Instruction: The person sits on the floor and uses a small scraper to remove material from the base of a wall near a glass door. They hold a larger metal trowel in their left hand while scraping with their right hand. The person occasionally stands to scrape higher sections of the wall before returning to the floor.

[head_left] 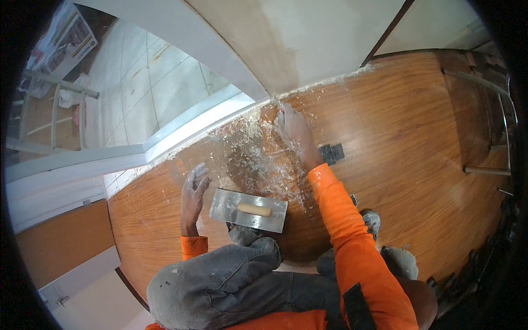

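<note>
The wooden floor (407, 132) fills most of the view, and a patch of white plaster crumbs (258, 148) is spread on it below the white wall (308, 38). On the floor, in front of the knee (220, 280), lies a steel trowel (248, 210) with a wooden handle (254, 209). Its long axis goes left to right, a little tilted, and the handle follows the same line. The left hand (193, 192) rests flat on the floor just beside the left end of the trowel, fingers apart, holding nothing. The right hand (294, 132) is farther away, stretched to the foot of the wall, and closed around a small scraper (276, 102) whose blade points to the wall.
</note>
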A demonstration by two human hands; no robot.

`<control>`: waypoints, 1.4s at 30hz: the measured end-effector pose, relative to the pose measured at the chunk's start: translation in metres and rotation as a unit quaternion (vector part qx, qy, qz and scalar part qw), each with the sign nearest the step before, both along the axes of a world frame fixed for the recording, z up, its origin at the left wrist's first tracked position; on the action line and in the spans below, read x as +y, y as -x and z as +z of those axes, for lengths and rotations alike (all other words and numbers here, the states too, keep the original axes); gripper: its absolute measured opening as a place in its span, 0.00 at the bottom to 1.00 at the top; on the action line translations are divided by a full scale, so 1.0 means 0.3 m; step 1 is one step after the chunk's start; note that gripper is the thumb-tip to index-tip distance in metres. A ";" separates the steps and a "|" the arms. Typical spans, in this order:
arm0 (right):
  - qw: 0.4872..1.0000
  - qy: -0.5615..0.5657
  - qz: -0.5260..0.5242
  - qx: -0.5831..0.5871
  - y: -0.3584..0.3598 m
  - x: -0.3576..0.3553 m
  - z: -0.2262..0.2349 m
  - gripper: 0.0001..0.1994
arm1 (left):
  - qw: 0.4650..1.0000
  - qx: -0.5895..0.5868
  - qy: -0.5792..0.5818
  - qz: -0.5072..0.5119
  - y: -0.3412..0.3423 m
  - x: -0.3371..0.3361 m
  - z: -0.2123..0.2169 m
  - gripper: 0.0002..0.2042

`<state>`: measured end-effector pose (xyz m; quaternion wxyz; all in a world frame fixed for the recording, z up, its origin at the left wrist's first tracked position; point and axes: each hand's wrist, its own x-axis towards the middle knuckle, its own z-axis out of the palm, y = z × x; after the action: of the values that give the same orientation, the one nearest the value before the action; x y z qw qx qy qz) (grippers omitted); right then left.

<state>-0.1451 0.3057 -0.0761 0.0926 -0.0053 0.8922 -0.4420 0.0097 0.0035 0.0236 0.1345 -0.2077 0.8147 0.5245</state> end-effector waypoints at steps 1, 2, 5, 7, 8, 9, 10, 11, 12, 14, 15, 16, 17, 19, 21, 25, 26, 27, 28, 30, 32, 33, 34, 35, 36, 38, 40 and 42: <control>1.000 0.010 0.005 -0.022 0.009 0.003 -0.006 0.16 | 1.000 0.005 0.004 -0.008 -0.003 -0.010 -0.010 0.24; 0.999 0.015 0.009 -0.038 0.018 0.001 -0.012 0.16 | 1.000 0.009 0.007 -0.016 -0.007 -0.017 -0.018 0.24; 0.998 0.014 0.009 -0.062 0.035 -0.014 -0.044 0.15 | 1.000 0.001 0.012 -0.008 -0.008 -0.015 -0.018 0.24; 0.999 -0.006 -0.004 -0.042 0.045 -0.016 -0.062 0.15 | 1.000 0.002 0.006 -0.005 -0.009 -0.015 -0.018 0.25; 0.999 -0.019 -0.003 -0.047 0.055 -0.016 -0.070 0.15 | 1.000 0.002 0.002 -0.004 -0.008 -0.015 -0.018 0.25; 0.998 -0.032 0.001 -0.051 0.069 -0.019 -0.069 0.16 | 1.000 0.002 0.000 -0.001 -0.010 -0.015 -0.016 0.25; 0.997 -0.045 0.004 -0.055 0.076 -0.019 -0.068 0.16 | 1.000 0.002 -0.003 0.002 -0.012 -0.015 -0.012 0.25; 0.996 -0.064 0.007 -0.055 0.079 -0.014 -0.066 0.15 | 1.000 0.002 -0.006 0.005 -0.013 -0.014 -0.012 0.25; 0.995 -0.081 0.012 -0.055 0.083 -0.015 -0.054 0.14 | 1.000 0.002 -0.004 0.005 -0.014 -0.017 -0.011 0.25; 0.991 -0.115 0.025 -0.064 0.086 -0.013 -0.031 0.13 | 1.000 0.002 0.000 0.006 -0.017 -0.022 -0.010 0.25; 0.988 -0.132 0.034 -0.073 0.086 -0.011 -0.007 0.13 | 1.000 0.001 0.003 0.005 -0.017 -0.023 -0.009 0.25; 0.984 -0.149 0.044 -0.083 0.085 -0.011 0.011 0.13 | 1.000 0.000 0.007 0.005 -0.019 -0.024 -0.008 0.25; 0.985 -0.149 0.045 -0.078 0.085 -0.016 0.019 0.13 | 1.000 -0.001 0.011 0.006 -0.020 -0.025 -0.006 0.25; 0.985 -0.151 0.042 -0.070 0.083 -0.015 0.026 0.12 | 1.000 -0.005 -0.001 0.013 -0.014 -0.017 0.004 0.24; 0.984 -0.160 0.029 -0.072 0.083 -0.022 0.013 0.12 | 1.000 -0.008 -0.010 0.018 -0.013 -0.019 0.002 0.24; 0.977 -0.171 0.035 -0.122 0.103 -0.025 0.024 0.12 | 1.000 -0.005 -0.006 0.022 -0.026 -0.036 0.002 0.24; 0.979 -0.170 0.040 -0.109 0.103 -0.027 0.025 0.12 | 1.000 -0.003 -0.001 0.022 -0.030 -0.037 0.005 0.24; 0.980 -0.169 0.043 -0.097 0.101 -0.022 0.018 0.11 | 1.000 -0.003 -0.006 0.024 -0.030 -0.036 0.005 0.24; 0.981 -0.169 0.046 -0.085 0.100 -0.019 0.010 0.11 | 1.000 -0.003 -0.010 0.027 -0.031 -0.035 0.005 0.24; 0.983 -0.172 0.045 -0.050 0.101 -0.025 0.003 0.11 | 1.000 -0.001 -0.014 0.028 -0.034 -0.037 0.006 0.25; 0.983 -0.174 0.041 -0.050 0.102 -0.028 0.004 0.10 | 1.000 0.004 -0.011 0.028 -0.039 -0.044 0.006 0.25; 0.982 -0.175 0.037 -0.067 0.105 -0.027 0.041 0.10 | 0.999 0.005 -0.010 0.031 -0.042 -0.049 0.007 0.25; 0.980 -0.175 0.034 -0.085 0.106 -0.031 0.064 0.10 | 0.999 0.006 -0.009 0.034 -0.046 -0.054 0.007 0.25; 0.981 -0.172 0.037 -0.080 0.106 -0.036 0.063 0.10 | 0.999 0.007 -0.007 0.037 -0.049 -0.060 0.008 0.26; 0.982 -0.170 0.038 -0.076 0.110 -0.027 0.057 0.10 | 0.999 0.008 -0.003 0.035 -0.049 -0.058 0.007 0.25; 0.983 -0.169 0.046 -0.061 0.118 -0.025 0.042 0.10 | 0.999 0.009 0.006 0.032 -0.049 -0.056 0.008 0.24; 0.983 -0.170 0.059 -0.039 0.122 -0.030 0.024 0.11 | 0.999 0.008 0.006 0.033 -0.046 -0.054 0.009 0.23; 0.982 -0.180 0.041 -0.039 0.118 -0.041 0.026 0.10 | 0.999 0.008 0.007 0.034 -0.049 -0.058 0.009 0.23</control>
<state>-0.1805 0.2934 -0.0684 0.1445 -0.0077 0.9520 -0.2697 0.0245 -0.0139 0.0264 0.1087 -0.2316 0.8118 0.5249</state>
